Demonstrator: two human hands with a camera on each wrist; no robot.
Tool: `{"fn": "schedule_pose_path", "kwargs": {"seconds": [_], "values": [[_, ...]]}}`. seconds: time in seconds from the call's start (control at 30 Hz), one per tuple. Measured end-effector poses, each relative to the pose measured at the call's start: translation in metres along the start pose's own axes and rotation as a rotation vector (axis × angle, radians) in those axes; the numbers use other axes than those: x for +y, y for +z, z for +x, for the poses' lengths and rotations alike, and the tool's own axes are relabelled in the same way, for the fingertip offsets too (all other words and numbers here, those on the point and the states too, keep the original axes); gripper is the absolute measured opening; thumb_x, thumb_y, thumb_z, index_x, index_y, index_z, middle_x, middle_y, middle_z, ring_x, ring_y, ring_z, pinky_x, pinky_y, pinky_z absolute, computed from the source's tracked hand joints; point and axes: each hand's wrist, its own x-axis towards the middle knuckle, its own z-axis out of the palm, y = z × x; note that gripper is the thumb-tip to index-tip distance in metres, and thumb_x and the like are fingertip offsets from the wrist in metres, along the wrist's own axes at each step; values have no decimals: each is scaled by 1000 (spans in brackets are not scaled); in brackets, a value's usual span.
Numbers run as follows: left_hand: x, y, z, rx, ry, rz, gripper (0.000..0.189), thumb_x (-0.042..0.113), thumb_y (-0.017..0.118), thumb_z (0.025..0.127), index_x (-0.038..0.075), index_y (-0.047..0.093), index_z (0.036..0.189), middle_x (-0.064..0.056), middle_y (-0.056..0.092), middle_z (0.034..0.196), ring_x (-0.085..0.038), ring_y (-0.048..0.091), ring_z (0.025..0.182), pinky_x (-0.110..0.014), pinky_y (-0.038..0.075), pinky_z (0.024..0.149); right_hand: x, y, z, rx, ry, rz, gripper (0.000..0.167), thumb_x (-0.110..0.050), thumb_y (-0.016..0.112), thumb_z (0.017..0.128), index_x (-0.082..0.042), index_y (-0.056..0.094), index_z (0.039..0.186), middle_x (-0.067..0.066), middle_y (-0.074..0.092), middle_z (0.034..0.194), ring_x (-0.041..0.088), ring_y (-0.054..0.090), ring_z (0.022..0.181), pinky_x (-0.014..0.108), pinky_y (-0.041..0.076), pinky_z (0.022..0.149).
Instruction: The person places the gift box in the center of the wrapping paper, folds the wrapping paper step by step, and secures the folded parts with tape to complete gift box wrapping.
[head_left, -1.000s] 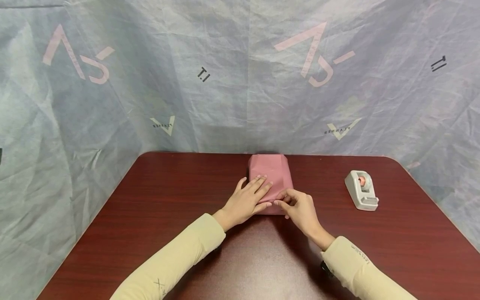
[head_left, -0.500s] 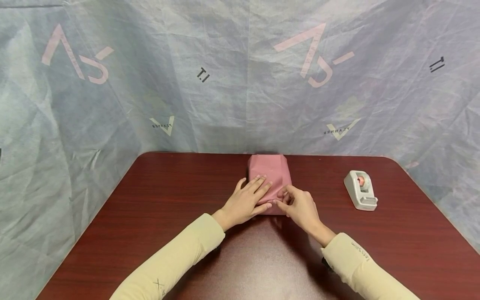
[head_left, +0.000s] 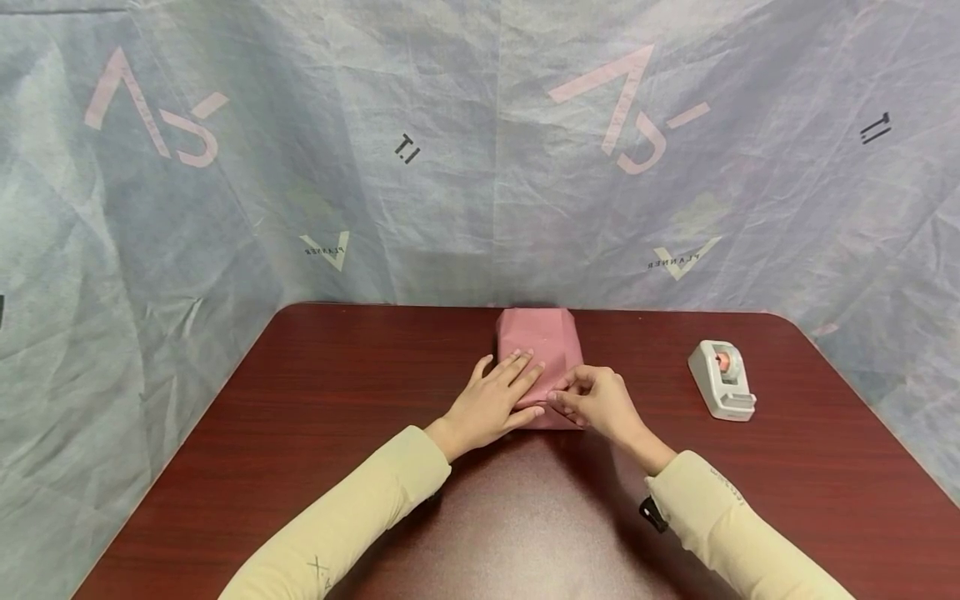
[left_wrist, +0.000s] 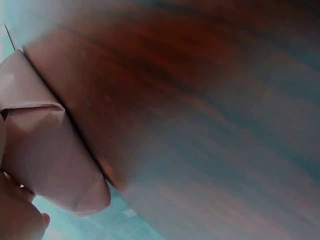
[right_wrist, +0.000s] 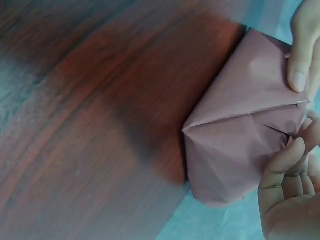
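- Pink parcel (head_left: 534,327): flap (right_wrist: 281,117) at nr end, prob. for reach.
- L hand (head_left: 489,406) spread flat, grips nil; prob. to steady.
- R hand (head_left: 602,404) curled, pinching flap.

Booth-like workspace, printed grey sheeting (head_left: 450,217) behind and beside a wood-grained table (head_left: 300,400).

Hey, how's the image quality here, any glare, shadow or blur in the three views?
Head view: mostly sharp, with pale glare on the table in front of the parcel and a dark shadow below the right hand; left wrist view: table blurred, with a bluish cast over part of it; right wrist view: table soft too, the parcel's folds clearer.
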Motion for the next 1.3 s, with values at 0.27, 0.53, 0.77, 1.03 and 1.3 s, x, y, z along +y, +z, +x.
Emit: {"fn": "schedule_pose_path", "kwargs": {"seconds": [0.27,0.53,0.77,1.03,1.3], "values": [[0,-2,1,-8,11,-14,61,57,35,91,29,25,145,-5,26,150,-20,26,138,-52,20,108,-3,-6,1,75,-121,-154,7,-10,72,76,-8,69,83,2,57,61,8,47,53,22,37,48],[-2,-2,0,-33,12,5,62,58,34,91,31,23,145,-5,24,151,-19,23,139,-52,19,108,1,-10,4,-14,-304,-192,6,-9,68,80,-5,71,83,5,60,84,20,52,78,35,43,67],[-1,-2,0,-30,19,1,64,59,33,90,28,24,145,-6,25,151,-20,24,139,-52,20,107,12,-14,2,-28,-458,-241,5,-4,68,79,-6,72,81,3,62,84,14,56,78,29,47,65],[-1,-2,0,-44,9,-12,64,60,32,91,28,23,146,-5,23,151,-20,23,139,-52,18,108,20,-12,0,7,-628,-329,16,-1,76,68,-8,72,82,3,62,86,12,53,78,27,45,63],[-1,0,0,-33,6,-18,63,59,33,91,29,24,145,-5,23,152,-20,22,139,-52,18,108,30,-3,1,120,-786,-448,22,-2,82,60,-12,69,75,0,59,84,12,52,78,28,46,66]]}}
